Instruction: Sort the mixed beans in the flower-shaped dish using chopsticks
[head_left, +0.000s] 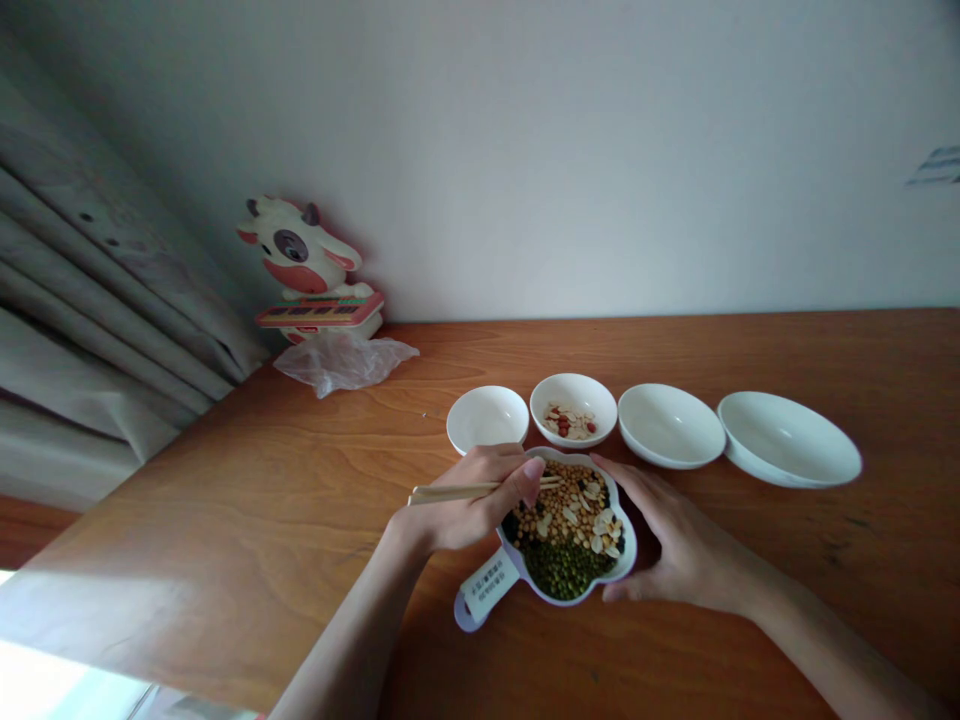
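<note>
The work looks to be at an early stage: of the white bowls, only one shows any contents, a small heap of pale and reddish pieces (568,422), while most of the mixture sits in the scalloped dish (627,550). That dish is on the table (315,520) in front of the person, its handle (486,588) pointing to 8 o'clock. Inside it, yellow beans (562,495) fill the 12 o'clock side and green beans (562,570) the 6 o'clock side, with pale split pieces (604,530) over the 3 o'clock part and some dark beans among them. Judged from this, nearly all of it is left.

The left hand (484,500) is closed around the chopsticks (457,492), their tips over the yellow beans. The right hand (660,545) holds the dish in a wide span, fingers at 1 o'clock on the rim and thumb near 4 o'clock.

Counted: one dish, two chopsticks and four bowls. From the dish, the first bowl (487,418) lies towards 11 o'clock, the second bowl (574,388), with the heap, at 12, the third bowl (671,425) between 1 and 2, the fourth bowl (787,438) just past 2. One cow toy (315,265) and one plastic bag (345,365) are towards 10 o'clock. The beans and pieces are too small to count.
</note>
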